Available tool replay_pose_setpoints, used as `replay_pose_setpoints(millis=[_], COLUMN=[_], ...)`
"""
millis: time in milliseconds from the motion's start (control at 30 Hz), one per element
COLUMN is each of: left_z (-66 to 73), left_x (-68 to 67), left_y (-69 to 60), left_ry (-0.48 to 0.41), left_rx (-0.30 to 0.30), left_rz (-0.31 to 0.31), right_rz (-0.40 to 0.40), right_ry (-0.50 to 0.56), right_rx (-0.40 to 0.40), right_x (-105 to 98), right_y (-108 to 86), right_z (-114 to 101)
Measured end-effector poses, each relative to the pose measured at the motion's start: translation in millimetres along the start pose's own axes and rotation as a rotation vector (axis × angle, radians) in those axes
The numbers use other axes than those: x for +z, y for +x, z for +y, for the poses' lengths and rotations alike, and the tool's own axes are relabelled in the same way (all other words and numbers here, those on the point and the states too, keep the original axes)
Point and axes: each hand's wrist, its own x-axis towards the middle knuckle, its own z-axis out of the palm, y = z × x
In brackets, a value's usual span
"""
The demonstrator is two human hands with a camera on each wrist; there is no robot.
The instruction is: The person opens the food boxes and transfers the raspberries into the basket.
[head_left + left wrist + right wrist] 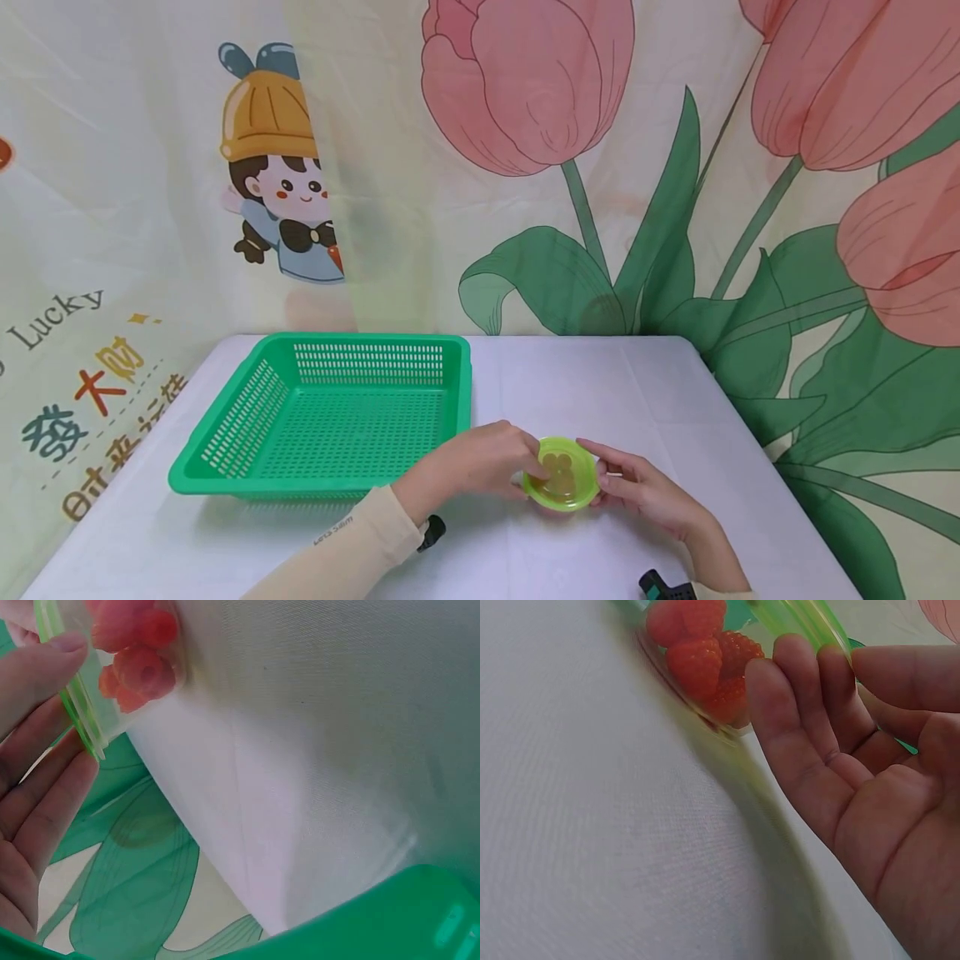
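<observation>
A small clear food container (124, 724) with a translucent yellow-green lid (577, 472) is between my two hands at the middle of the table. Red raspberries (695, 664) show through its wall in both wrist views. On the container's left side, my left hand (495, 460) grips the rim, its thumb on the lid's edge in the left wrist view. From the right, my right hand (651, 493) pinches the lid's rim between thumb and curled fingers. The lid looks seated on the container.
A green plastic basket (461, 392) with slotted walls stands to the left, behind my left forearm. White cloth covers the table (585, 383). A curtain (390, 167) printed with tulips and a cartoon figure hangs behind it.
</observation>
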Motion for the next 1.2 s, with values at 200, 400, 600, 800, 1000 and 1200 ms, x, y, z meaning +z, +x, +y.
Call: replay_pose_setpoints(millis=[200,400,600,800,1000,1200], left_z=[-2.4,-6.5,-8.0,-6.0,8.1,19.7], left_x=[-0.7,-2.7,-3.1,-0.4,7.8,12.9], left_y=[1.4,1.6,0.7,2.0,7.6,7.9], left_ry=[0.041,0.017,0.018,0.072,0.075,0.123], left_rx=[0.031,0.037,0.085,0.099,0.046,0.010], left_rz=[-0.001,-0.009,-0.020,0.001,0.067,0.116], right_rz=[-0.002,0.030,0.052,0.056,0.110,0.131], right_ry=[-0.001,-0.026,-0.042,-0.056,-0.112,-0.119], right_rx=[-0.022,0.006,0.017,-0.011,0.008,0.044], right_x=[3,5,6,6,1,-4], right_y=[0.5,3.4,5.8,4.0,-0.1,-1.2], right_z=[-3,-4,-4,-4,-4,-4])
